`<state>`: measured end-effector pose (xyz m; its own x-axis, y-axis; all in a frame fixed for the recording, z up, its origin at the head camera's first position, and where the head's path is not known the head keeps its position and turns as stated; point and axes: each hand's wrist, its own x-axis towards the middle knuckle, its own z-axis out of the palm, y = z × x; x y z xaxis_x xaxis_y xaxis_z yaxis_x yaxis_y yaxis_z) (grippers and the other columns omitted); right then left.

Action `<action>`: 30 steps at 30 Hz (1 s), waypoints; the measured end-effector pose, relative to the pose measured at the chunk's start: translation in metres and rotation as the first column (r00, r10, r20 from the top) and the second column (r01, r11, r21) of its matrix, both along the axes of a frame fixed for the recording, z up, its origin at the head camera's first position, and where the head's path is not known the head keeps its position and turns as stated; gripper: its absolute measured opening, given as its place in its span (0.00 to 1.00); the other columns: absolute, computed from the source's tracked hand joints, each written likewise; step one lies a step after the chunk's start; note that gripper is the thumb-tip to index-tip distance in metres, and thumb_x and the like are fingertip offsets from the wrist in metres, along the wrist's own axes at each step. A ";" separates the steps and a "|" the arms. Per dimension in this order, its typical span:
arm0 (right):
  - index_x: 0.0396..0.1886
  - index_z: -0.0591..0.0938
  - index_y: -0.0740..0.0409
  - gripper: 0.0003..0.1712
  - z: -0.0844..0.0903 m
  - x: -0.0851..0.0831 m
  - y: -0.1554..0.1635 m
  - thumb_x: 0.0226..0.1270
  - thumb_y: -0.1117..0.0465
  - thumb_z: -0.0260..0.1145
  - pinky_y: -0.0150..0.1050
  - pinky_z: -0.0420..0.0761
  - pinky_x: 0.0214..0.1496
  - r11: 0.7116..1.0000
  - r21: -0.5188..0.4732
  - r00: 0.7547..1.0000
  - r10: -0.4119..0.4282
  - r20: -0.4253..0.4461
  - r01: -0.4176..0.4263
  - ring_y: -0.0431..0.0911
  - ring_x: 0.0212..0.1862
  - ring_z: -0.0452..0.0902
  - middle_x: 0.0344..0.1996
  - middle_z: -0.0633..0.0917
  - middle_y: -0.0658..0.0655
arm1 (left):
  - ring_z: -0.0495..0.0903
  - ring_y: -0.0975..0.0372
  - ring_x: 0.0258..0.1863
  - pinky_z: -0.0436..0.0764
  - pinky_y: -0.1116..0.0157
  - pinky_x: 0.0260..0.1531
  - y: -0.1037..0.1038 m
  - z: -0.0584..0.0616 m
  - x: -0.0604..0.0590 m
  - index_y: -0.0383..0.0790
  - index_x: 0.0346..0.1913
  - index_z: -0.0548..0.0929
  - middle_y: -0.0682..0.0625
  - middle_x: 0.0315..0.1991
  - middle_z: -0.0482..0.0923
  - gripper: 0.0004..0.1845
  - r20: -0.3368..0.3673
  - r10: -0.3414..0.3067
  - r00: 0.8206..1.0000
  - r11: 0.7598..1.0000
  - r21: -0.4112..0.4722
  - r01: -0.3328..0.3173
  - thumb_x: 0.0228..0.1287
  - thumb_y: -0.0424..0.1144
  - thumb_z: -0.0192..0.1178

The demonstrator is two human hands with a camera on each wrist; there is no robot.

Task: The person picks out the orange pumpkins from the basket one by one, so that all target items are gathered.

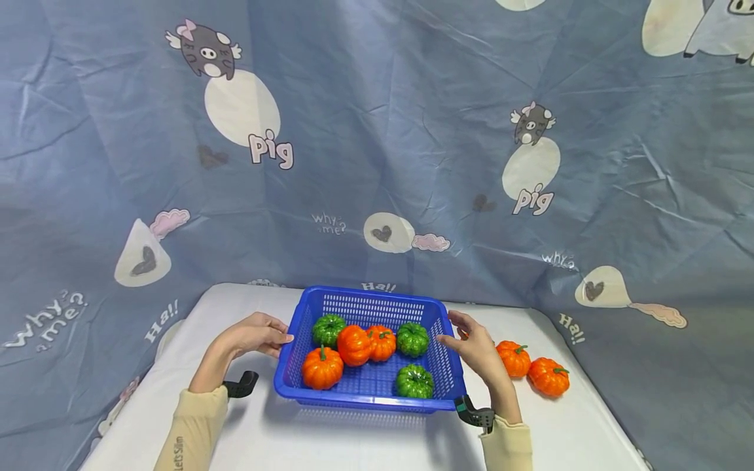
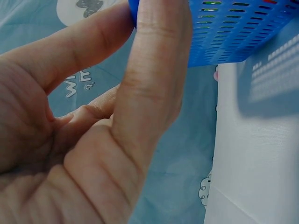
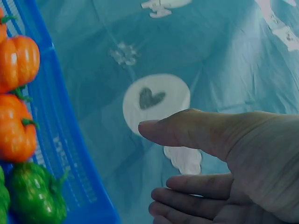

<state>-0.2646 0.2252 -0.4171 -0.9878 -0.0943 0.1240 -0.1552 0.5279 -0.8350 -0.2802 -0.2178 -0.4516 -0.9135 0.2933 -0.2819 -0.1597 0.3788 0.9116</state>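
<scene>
A blue plastic basket point(image 1: 360, 399) stands mid-table, its shadow spread on the white cloth under it. Inside lie three orange pumpkins point(image 1: 322, 367) and three green pumpkins point(image 1: 415, 381). My left hand point(image 1: 259, 333) is at the basket's left rim. In the left wrist view its thumb point(image 2: 154, 70) and forefinger reach up to the basket point(image 2: 233, 32) edge and seem to pinch it, the other fingers curled. My right hand point(image 1: 474, 347) hovers by the right rim. Its fingers point(image 3: 187, 184) are relaxed and a gap separates them from the basket wall point(image 3: 56, 140).
Two more orange pumpkins point(image 1: 514, 358) point(image 1: 549, 376) lie on the white table point(image 1: 353, 445) just right of my right hand. A blue cartoon-print cloth point(image 1: 377, 163) hangs close behind and drapes around the table's sides.
</scene>
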 end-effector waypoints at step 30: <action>0.62 0.74 0.65 0.35 -0.008 -0.032 -0.056 0.56 0.57 0.74 0.56 0.71 0.66 0.969 0.107 0.973 0.216 0.084 -0.224 0.60 0.64 0.71 0.61 0.77 0.65 | 0.85 0.59 0.29 0.87 0.58 0.37 0.000 -0.001 0.000 0.23 0.49 0.78 0.44 0.32 0.84 0.19 -0.007 0.011 1.000 1.000 -0.016 -0.011 0.63 0.37 0.64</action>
